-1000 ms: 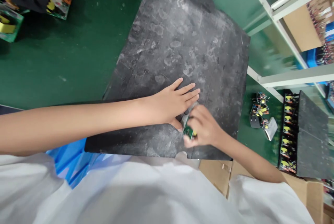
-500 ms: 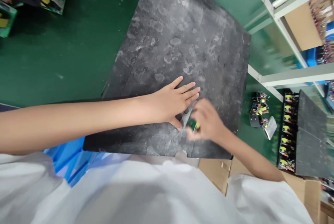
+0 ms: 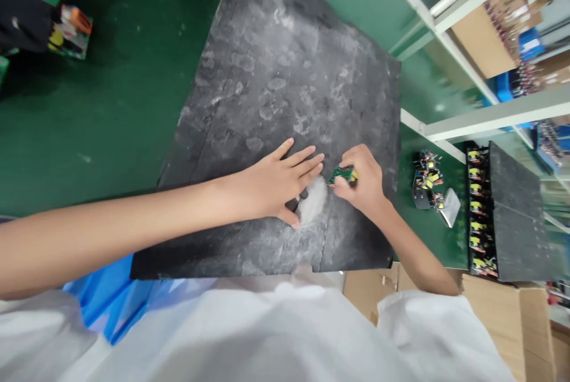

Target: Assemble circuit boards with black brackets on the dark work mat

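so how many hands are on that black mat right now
2. The left hand lies flat on the black mat, beside a pale patch. The right hand is just right of it, gripping a small green circuit board. No others show.

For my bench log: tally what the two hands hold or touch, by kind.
Small green circuit board, held in the right hand: 1
Black mat, under the flat left hand: 1
White powdery patch beside the left hand: 1
Total: 3
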Action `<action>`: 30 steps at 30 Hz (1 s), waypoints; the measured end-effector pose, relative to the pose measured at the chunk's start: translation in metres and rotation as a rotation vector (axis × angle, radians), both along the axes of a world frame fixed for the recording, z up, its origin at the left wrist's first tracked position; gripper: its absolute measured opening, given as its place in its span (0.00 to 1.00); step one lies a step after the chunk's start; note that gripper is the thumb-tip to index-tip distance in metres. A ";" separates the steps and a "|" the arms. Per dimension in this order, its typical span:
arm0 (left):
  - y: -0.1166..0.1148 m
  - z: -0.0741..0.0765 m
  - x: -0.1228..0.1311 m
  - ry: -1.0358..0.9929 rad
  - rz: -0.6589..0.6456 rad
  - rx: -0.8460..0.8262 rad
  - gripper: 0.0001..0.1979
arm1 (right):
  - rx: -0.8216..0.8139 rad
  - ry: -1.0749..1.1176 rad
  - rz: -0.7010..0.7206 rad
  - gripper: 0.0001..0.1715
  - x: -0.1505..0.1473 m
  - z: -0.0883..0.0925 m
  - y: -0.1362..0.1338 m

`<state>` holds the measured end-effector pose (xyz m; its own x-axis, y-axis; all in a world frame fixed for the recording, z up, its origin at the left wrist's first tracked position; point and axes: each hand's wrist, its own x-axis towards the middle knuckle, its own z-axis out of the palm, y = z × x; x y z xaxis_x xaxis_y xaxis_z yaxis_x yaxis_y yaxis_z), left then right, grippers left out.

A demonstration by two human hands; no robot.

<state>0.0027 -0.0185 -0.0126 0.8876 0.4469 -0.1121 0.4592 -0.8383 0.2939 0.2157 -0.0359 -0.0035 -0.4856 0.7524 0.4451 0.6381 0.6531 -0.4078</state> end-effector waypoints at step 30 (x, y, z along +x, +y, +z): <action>0.013 -0.038 -0.017 -0.142 0.024 -0.010 0.53 | 0.017 -0.458 -0.976 0.26 0.149 0.026 -0.001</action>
